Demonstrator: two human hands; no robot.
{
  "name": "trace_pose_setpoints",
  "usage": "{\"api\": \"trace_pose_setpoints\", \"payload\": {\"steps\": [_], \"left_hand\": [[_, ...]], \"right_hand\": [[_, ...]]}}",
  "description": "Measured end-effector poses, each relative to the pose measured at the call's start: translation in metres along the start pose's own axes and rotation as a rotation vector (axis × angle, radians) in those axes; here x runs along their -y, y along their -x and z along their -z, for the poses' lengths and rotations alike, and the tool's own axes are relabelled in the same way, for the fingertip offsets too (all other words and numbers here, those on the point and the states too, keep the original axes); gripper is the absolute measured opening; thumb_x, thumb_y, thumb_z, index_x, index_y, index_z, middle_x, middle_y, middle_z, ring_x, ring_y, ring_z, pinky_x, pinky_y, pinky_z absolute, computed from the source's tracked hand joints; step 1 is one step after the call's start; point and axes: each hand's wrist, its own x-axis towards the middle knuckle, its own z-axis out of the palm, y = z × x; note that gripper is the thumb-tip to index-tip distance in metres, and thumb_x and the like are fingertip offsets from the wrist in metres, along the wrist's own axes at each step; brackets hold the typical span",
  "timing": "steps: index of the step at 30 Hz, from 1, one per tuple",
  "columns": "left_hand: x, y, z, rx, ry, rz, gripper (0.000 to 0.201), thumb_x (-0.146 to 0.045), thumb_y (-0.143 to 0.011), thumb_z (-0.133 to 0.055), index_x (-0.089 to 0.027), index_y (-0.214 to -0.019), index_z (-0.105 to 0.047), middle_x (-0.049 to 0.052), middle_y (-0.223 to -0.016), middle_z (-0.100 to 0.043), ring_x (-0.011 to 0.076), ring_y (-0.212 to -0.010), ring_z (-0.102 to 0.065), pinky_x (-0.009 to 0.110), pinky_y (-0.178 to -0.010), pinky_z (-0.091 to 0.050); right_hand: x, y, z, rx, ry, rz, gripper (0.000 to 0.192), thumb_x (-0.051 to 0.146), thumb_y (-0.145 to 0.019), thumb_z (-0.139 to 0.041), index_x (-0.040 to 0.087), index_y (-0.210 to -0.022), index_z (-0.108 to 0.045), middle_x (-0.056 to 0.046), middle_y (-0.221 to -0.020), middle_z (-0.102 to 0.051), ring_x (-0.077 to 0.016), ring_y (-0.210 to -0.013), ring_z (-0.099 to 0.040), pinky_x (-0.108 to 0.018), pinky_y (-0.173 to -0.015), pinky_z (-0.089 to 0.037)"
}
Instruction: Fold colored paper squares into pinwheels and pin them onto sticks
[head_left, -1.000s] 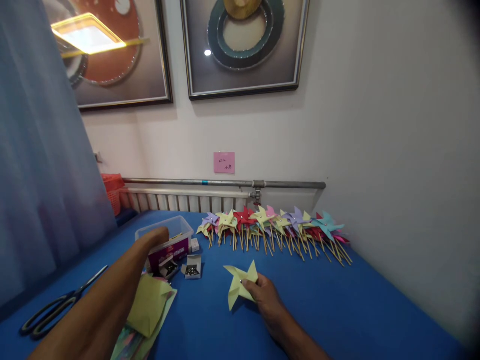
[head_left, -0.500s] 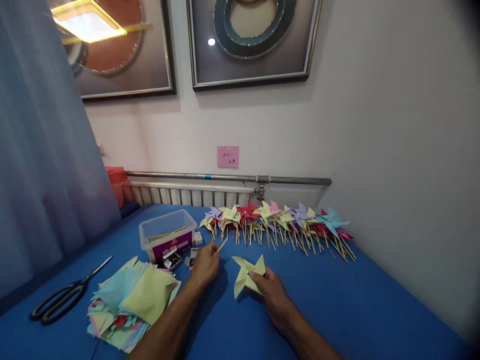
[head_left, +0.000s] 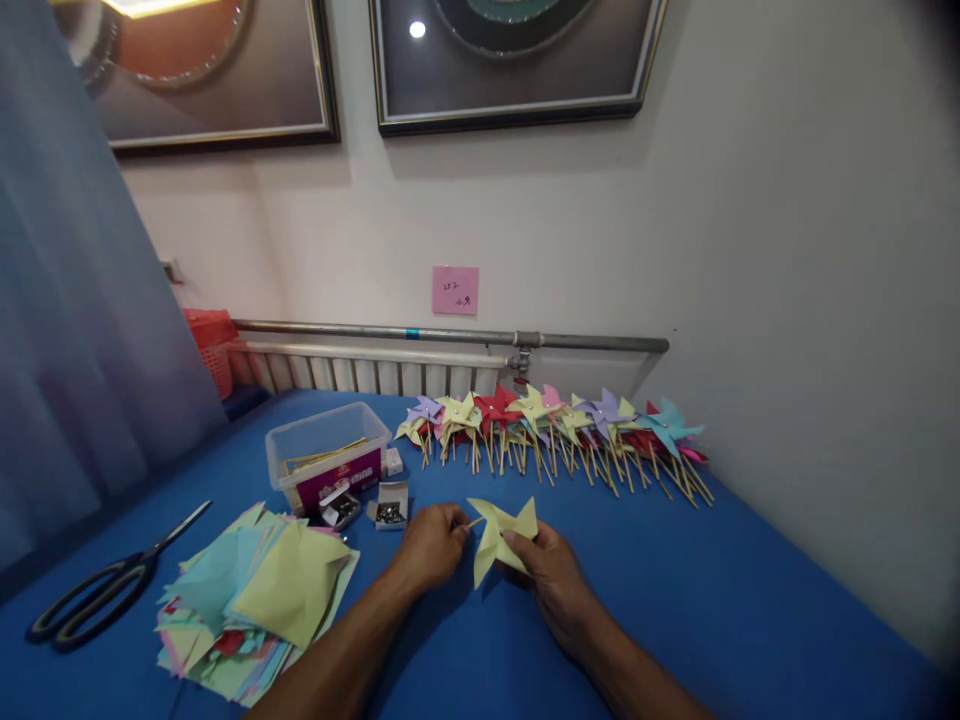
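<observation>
At the lower centre of the frame, my right hand (head_left: 553, 575) pinches a pale yellow paper pinwheel (head_left: 493, 545) between thumb and fingers. To its left, my left hand (head_left: 433, 546) pinches a thin stick (head_left: 475, 523), pointed at the pinwheel; I cannot tell whether they touch. Mounted pinwheels (head_left: 532, 406) lie in a row at middle right, a paper stack (head_left: 285, 590) at lower left.
</observation>
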Motion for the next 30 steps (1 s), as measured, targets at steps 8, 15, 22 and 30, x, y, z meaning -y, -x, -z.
{"api": "trace_pose_setpoints", "payload": {"steps": [8,15,22,30], "left_hand": [[-0.014,0.011,0.001,0.104,0.13,-0.006,0.02,-0.024,-0.081,-0.052,-0.015,-0.074,-0.068,0.0,-0.063,-0.061,0.0126,-0.059,-0.051,0.023,-0.053,-0.031],[-0.018,0.016,0.002,0.101,0.124,-0.033,0.021,-0.021,-0.081,-0.049,-0.015,-0.075,-0.068,0.0,-0.063,-0.061,0.0116,-0.058,-0.051,0.022,-0.053,-0.031],[-0.014,0.013,-0.001,0.086,0.146,-0.012,0.017,-0.023,-0.08,-0.051,-0.015,-0.077,-0.066,0.0,-0.062,-0.063,0.0121,-0.057,-0.053,0.023,-0.054,-0.033],[-0.016,0.015,0.0,0.093,0.117,-0.013,0.018,-0.025,-0.081,-0.051,-0.015,-0.075,-0.065,0.0,-0.063,-0.062,0.0128,-0.058,-0.053,0.024,-0.054,-0.033]], "right_hand": [[-0.012,-0.01,0.011,-0.097,0.091,0.113,0.041,0.041,-0.065,-0.082,0.016,-0.096,-0.071,-0.005,-0.08,-0.076,-0.0234,-0.073,-0.07,-0.033,-0.069,-0.054],[-0.012,-0.01,0.012,-0.081,0.094,0.1,0.042,0.04,-0.068,-0.08,0.016,-0.101,-0.069,-0.005,-0.084,-0.077,-0.0241,-0.076,-0.071,-0.033,-0.071,-0.054],[-0.015,-0.012,0.014,-0.085,0.074,0.113,0.04,0.041,-0.069,-0.078,0.017,-0.1,-0.069,-0.005,-0.085,-0.076,-0.0231,-0.077,-0.07,-0.032,-0.072,-0.054],[-0.013,-0.013,0.013,-0.099,0.065,0.107,0.044,0.044,-0.064,-0.082,0.018,-0.096,-0.068,-0.006,-0.087,-0.077,-0.025,-0.078,-0.07,-0.033,-0.07,-0.055]]}}
